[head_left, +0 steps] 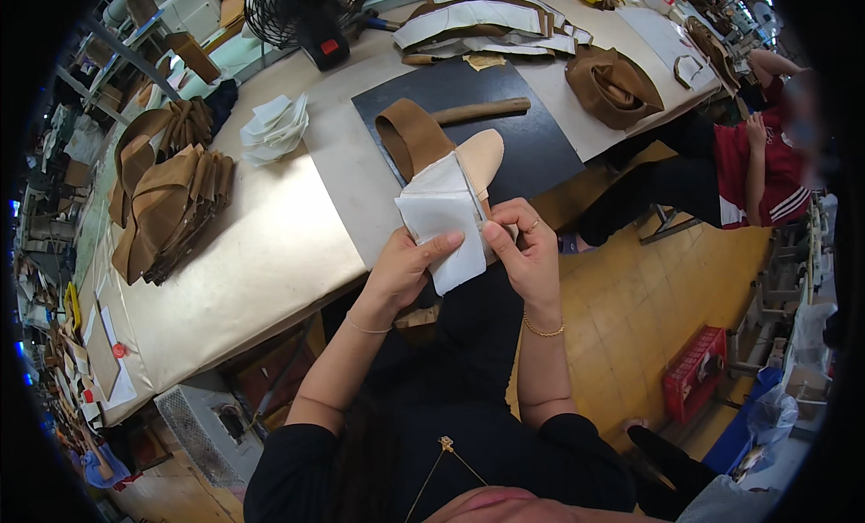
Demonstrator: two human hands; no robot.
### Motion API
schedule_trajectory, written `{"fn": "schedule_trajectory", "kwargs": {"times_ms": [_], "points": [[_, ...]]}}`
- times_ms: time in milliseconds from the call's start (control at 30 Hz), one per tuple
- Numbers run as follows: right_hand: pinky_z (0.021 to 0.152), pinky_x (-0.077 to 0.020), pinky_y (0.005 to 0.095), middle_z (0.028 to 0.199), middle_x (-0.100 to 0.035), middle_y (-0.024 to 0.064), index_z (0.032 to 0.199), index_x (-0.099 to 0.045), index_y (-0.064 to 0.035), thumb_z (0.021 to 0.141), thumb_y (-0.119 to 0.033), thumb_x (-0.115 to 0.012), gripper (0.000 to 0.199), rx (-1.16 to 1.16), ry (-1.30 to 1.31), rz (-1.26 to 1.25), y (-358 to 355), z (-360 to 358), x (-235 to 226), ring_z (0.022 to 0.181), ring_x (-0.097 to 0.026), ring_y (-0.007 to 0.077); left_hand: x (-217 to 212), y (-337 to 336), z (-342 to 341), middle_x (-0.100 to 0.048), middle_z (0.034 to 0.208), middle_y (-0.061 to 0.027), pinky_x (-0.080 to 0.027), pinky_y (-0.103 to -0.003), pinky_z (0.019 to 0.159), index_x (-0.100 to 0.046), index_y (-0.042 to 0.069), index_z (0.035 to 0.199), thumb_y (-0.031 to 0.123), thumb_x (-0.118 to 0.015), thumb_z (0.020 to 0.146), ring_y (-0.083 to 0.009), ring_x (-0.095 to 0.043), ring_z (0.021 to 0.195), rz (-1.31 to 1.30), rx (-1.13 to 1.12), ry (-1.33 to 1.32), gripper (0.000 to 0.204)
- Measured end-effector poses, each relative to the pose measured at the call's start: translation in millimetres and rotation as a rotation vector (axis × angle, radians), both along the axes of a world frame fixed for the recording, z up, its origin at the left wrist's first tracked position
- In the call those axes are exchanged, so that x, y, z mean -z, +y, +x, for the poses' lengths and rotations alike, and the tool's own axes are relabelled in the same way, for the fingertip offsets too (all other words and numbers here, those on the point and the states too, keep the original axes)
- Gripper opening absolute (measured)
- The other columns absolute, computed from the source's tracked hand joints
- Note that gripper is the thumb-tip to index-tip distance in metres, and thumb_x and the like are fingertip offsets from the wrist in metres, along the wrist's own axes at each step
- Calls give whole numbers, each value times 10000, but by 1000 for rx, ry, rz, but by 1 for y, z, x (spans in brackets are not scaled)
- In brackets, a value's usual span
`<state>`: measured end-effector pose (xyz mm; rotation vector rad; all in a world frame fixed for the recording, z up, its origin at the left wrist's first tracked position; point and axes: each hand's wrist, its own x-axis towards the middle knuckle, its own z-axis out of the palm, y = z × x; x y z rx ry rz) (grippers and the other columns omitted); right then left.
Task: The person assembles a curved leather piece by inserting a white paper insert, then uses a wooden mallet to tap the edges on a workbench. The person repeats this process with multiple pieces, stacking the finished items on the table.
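Note:
Just off the table's near edge, my left hand (403, 266) pinches a white sheet (439, 221) with its thumb on top. This sheet lies against a brown leather piece (407, 137), whose far end curls into a loop on the dark board. A pale tan flap (482, 155) shows on the piece's right side. My right hand (530, 253) grips that side near the sheet, thumb and forefinger pressed together at its edge. The fingers beneath the piece are partly hidden. Beyond it, a wooden rod-like handle (482, 110) rests on the dark board (541, 154).
White pieces (275, 129) are stacked on the table at left, near piled brown leather pieces (176, 208). A fan (302, 18) stands at the back. Layered white-and-brown parts (487, 26) and a brown leather coil (614, 89) lie farther off. Someone in red (761, 163) sits at right.

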<state>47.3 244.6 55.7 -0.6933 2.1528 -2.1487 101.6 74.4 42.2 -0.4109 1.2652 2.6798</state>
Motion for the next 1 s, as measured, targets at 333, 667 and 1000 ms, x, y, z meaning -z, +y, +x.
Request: {"fn": "schedule_trajectory", "kwargs": {"times_ms": [333, 667, 1000], "points": [[698, -458, 257, 894, -600, 43, 871, -627, 7, 911, -130, -707, 164, 16, -1, 4, -1, 0, 8, 796, -562, 113, -3, 6, 3, -711, 1026, -61, -525, -285, 821, -689, -16, 1111, 132, -771, 873, -132, -651, 924, -397, -148, 107, 292], [723, -479, 261, 862, -579, 40, 886, -594, -7, 791, -224, -842, 343, 25, -63, 235, 5, 1, -1, 788, -553, 122, 1, 2, 4, -712, 1002, -64, -530, -292, 791, -660, -12, 1156, 178, -725, 906, -126, -650, 913, -410, -102, 174, 320], [754, -490, 372, 878, -647, 130, 909, -631, -51, 1018, -473, -464, 467, -715, 261, 543, -5, -51, -80, 843, -626, 319, -63, -25, 2, -706, 931, -143, -519, -353, 784, -642, -23, 1115, 162, -702, 891, -213, -667, 869, -916, 847, 496, 297]]}}
